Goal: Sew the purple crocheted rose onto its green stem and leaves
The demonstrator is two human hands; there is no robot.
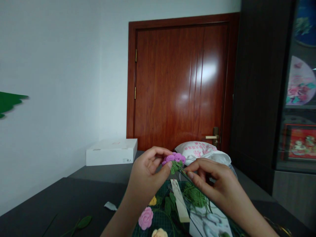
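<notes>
A purple crocheted flower [178, 157] with a green crocheted base is pinched between the thumb and fingers of my left hand [149, 169]. My right hand [213, 176] is closed at the fingertips on a thin, needle-like rod [182, 168], whose tip meets the green base; its exact kind is too small to tell. Below my hands a bundle of green yarn [195, 195] lies beside a long cream strip [180, 202]. A pink crocheted rose [145, 218], a yellow flower [153, 200] and a cream flower [159, 233] lie nearer to me among green leaves.
A dark green cutting mat [139, 231] lies on the dark table [93, 191]. At the back stand a white box [111, 153] and a white bag with pink print [197, 149]. A white scrap [110, 206] and a loose leaf stem [84, 222] lie on the left.
</notes>
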